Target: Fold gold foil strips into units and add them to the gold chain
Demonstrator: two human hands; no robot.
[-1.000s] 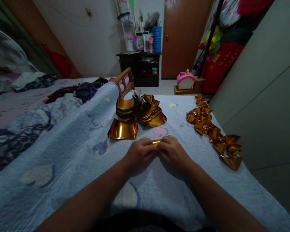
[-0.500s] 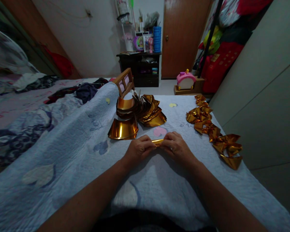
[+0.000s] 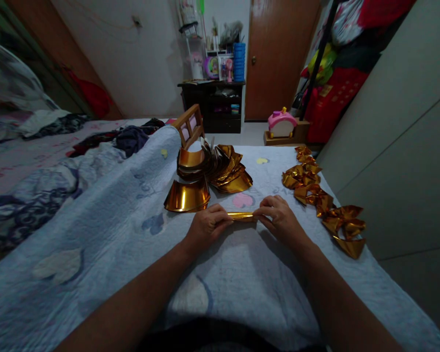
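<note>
Between my two hands a narrow folded strip of gold foil paper (image 3: 242,215) stretches level, just above the bed cover. My left hand (image 3: 208,226) pinches its left end, and my right hand (image 3: 276,215) pinches its right end between thumb and fingers. Just beyond my left hand lies a fanned stack of gold foil sheets (image 3: 187,195). Behind it a larger pile of curved foil sheets (image 3: 231,171) spreads out, some showing pale undersides. To the right of my right hand, a row of folded gold foil pieces (image 3: 344,220) runs along the bed's edge.
The pale blue quilted cover (image 3: 132,264) rises in a ridge on the left, with rumpled bedding (image 3: 51,195) past it. A small wooden rail (image 3: 188,124) stands behind the foil pile. A pink toy (image 3: 281,124) and a dark cabinet (image 3: 212,107) are beyond the bed.
My right hand has slid right along the foil strip, away from my left hand, so more of the strip shows between them. My left hand has shifted slightly left.
</note>
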